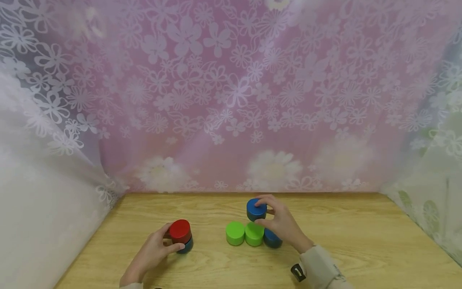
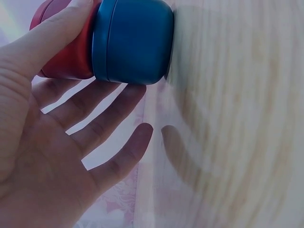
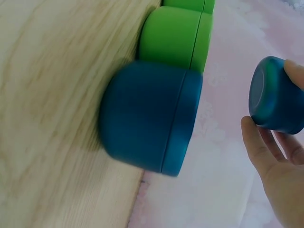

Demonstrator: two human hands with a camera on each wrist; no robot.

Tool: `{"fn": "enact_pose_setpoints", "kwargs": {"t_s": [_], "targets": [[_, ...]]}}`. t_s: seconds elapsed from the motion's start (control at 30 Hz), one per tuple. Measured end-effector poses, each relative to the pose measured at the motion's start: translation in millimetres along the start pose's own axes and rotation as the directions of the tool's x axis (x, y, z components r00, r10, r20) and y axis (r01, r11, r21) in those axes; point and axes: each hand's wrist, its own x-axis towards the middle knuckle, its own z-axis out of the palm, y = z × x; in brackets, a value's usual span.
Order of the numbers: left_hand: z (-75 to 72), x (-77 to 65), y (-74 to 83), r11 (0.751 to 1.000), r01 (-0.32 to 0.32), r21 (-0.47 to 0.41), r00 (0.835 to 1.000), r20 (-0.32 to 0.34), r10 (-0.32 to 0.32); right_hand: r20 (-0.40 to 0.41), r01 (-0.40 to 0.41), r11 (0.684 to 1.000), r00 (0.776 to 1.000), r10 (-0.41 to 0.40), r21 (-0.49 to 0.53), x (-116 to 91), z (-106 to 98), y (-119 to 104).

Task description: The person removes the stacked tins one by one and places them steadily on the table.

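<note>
My left hand (image 1: 153,249) grips a red round lidded tin (image 1: 180,230) with thumb and fingers. That tin sits on top of a blue tin (image 1: 186,245) standing on the table; in the left wrist view the two touch, and some fingertips reach the lower blue tin (image 2: 137,42). My right hand (image 1: 283,224) holds another blue tin (image 1: 256,209) off the table, pinched between thumb and fingers, and the right wrist view shows its underside. Below and nearer stand two green tins (image 1: 235,233) side by side, with a third blue tin (image 1: 272,237) at their right end, partly hidden by the right hand.
The wooden table (image 1: 209,269) reaches back to a pink flowered curtain (image 1: 231,120). Pale flowered sheets hang along the left and right sides. A small black clip-like piece (image 1: 298,272) is by the right sleeve (image 1: 321,267).
</note>
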Motion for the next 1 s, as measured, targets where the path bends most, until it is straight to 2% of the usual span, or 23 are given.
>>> {"fn": "enact_pose_setpoints", "kwargs": {"t_s": [0.27, 0.77, 1.0], "targets": [[-2.3, 0.9, 2.9, 1.000, -0.003, 0.005, 1.000, -0.005, 0.003, -0.013, 0.005, 0.999, 1.000, -0.005, -0.033, -4, -10, 1], [-3.3, -3.3, -1.3, 1.000, -0.010, -0.005, 1.000, 0.010, 0.010, -0.025, -0.080, 0.994, 0.997, 0.078, -0.076, -17, -18, 4], [-3.7, -2.6, -0.8, 1.000, -0.020, -0.013, 1.000, 0.020, 0.020, -0.021, -0.047, 0.994, 0.999, 0.045, -0.102, -21, -23, 5]]}}
